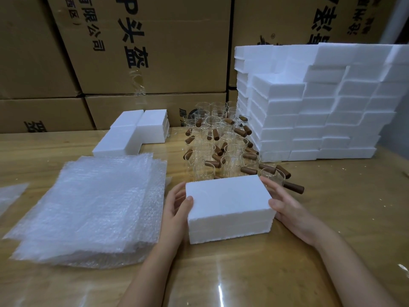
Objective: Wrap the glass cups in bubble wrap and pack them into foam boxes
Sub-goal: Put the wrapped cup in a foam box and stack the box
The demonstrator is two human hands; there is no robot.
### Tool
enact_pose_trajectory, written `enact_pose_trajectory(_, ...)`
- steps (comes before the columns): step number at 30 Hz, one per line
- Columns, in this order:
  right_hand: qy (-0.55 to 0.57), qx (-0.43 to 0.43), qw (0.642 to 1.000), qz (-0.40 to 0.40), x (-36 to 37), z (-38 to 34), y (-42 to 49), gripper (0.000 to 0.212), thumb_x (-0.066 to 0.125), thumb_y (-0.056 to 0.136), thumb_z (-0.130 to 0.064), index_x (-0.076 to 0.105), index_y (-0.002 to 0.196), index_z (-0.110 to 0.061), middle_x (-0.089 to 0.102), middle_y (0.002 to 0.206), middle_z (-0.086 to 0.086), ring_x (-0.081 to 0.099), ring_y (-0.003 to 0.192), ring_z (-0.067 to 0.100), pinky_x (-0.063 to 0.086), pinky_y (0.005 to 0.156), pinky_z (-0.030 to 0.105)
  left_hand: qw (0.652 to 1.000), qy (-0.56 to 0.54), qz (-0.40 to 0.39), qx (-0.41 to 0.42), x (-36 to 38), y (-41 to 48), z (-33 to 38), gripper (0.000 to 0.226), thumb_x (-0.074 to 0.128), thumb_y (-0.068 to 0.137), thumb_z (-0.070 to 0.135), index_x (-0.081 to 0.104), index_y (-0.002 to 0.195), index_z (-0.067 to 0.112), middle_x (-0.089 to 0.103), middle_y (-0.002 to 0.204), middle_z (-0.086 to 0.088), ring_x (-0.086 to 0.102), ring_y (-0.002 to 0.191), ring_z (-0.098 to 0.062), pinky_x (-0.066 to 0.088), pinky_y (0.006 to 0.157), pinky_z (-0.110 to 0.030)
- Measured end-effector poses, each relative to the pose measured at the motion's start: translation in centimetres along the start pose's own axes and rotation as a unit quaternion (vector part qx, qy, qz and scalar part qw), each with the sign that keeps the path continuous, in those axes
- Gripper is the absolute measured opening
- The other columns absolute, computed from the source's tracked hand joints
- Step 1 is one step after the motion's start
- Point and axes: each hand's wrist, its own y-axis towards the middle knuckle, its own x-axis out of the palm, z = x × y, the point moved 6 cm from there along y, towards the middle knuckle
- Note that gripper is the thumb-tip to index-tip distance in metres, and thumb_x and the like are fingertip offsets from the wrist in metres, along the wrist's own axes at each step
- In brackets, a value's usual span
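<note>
A closed white foam box [229,207] sits on the wooden table in front of me. My left hand [177,207] grips its left end, thumb on the top edge. At the opposite end my right hand [285,204] holds the box, thumb on the upper corner. Behind the box stand several clear glass cups [219,140] with brown wooden handles. A stack of bubble wrap sheets [95,204] lies to the left.
A tall pile of white foam boxes [321,107] fills the right back of the table. A few more foam boxes [137,131] lie at the back left. Large cardboard cartons [155,52] form a wall behind. Another bubble wrap piece [11,193] pokes in at the far left.
</note>
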Motion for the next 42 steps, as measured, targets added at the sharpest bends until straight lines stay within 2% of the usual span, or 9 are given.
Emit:
enact_pose_trajectory(6,0.013,-0.005,1.000,0.001,0.0,0.1,0.1,0.068,0.072,0.070,-0.050,0.046,0.133,-0.048,0.051,0.139,-0.015,0.051,0.126,0.009,0.051,0.090,0.022,0.998,0.033,0.020,0.046,-0.2,-0.5,0.6,0.025,0.054,0.094,0.006,0.067,0.104,0.026,0.055,0.125,0.004,0.054,0.108,0.009,0.041,0.081,-0.004)
enact_pose_trajectory(13,0.033,0.001,0.999,0.010,-0.1,-0.1,0.1,0.066,0.065,0.073,-0.066,0.048,0.133,-0.046,0.053,0.136,-0.017,0.052,0.124,0.005,0.050,0.091,0.023,0.989,0.138,0.011,0.060,-0.1,-1.0,1.6,0.025,0.048,0.099,0.017,0.068,0.096,0.031,0.047,0.129,0.016,0.040,0.112,0.024,0.027,0.088,0.005)
enact_pose_trajectory(16,0.064,0.000,0.997,0.051,-1.0,0.2,0.2,0.044,0.050,0.089,-0.060,0.054,0.129,-0.042,0.057,0.133,-0.015,0.055,0.121,0.006,0.052,0.086,0.021,0.978,0.189,0.017,0.084,0.8,-1.6,3.7,0.013,0.047,0.094,0.045,0.056,0.103,0.042,0.038,0.137,0.015,0.035,0.124,0.011,0.023,0.096,-0.001)
enact_pose_trajectory(19,0.088,-0.001,0.993,0.082,-1.6,0.6,0.4,0.043,0.049,0.087,-0.052,0.059,0.125,-0.034,0.062,0.128,-0.009,0.060,0.116,0.009,0.054,0.080,0.022,0.949,0.281,-0.041,0.138,2.0,-1.9,7.0,0.044,0.039,0.076,0.072,0.042,0.115,0.053,0.025,0.147,0.021,0.023,0.131,0.010,0.026,0.100,-0.017)
enact_pose_trajectory(21,0.096,-0.005,0.991,0.088,-1.7,0.7,0.5,0.045,0.049,0.086,-0.050,0.060,0.125,-0.029,0.063,0.126,-0.005,0.061,0.114,0.011,0.055,0.079,0.023,0.909,0.369,-0.107,0.164,2.2,-1.5,8.9,0.063,0.042,0.070,0.079,0.032,0.128,0.056,0.016,0.150,0.028,0.018,0.134,0.011,0.028,0.103,-0.024)
enact_pose_trajectory(26,0.115,-0.002,0.989,0.098,-1.9,0.9,0.6,0.049,0.051,0.084,-0.048,0.061,0.124,-0.021,0.064,0.125,0.001,0.063,0.112,0.014,0.055,0.080,0.027,0.700,0.655,-0.262,0.107,1.2,1.6,9.0,0.118,0.066,0.060,0.077,-0.001,0.150,0.039,0.006,0.159,0.011,0.018,0.143,-0.014,0.023,0.113,-0.033)
enact_pose_trajectory(28,0.121,0.004,0.988,0.099,-1.9,0.9,0.7,0.050,0.051,0.083,-0.047,0.060,0.124,-0.020,0.064,0.125,0.003,0.063,0.111,0.015,0.053,0.082,0.029,0.653,0.693,-0.295,0.080,1.0,2.2,7.6,0.128,0.068,0.056,0.079,-0.009,0.149,0.039,0.010,0.159,0.006,0.020,0.142,-0.020,0.019,0.113,-0.035)
enact_pose_trajectory(38,0.120,0.006,0.989,0.084,-1.6,0.7,0.6,0.047,0.057,0.084,-0.047,0.060,0.125,-0.024,0.066,0.123,-0.001,0.063,0.112,0.014,0.055,0.081,0.026,0.680,0.650,-0.333,0.072,0.2,2.5,4.4,0.128,0.072,0.049,0.074,-0.023,0.133,0.061,0.023,0.156,0.008,0.042,0.124,-0.022,0.030,0.094,-0.027)
enact_pose_trajectory(42,0.106,-0.003,0.993,0.049,-1.1,0.4,0.4,0.057,0.075,0.075,-0.040,0.057,0.128,-0.028,0.064,0.126,-0.005,0.061,0.115,0.014,0.054,0.081,0.023,0.692,0.633,-0.339,0.071,-0.1,2.6,4.0,0.127,0.073,0.051,0.072,-0.020,0.136,0.059,0.020,0.156,0.010,0.048,0.118,-0.017,0.039,0.094,-0.026)
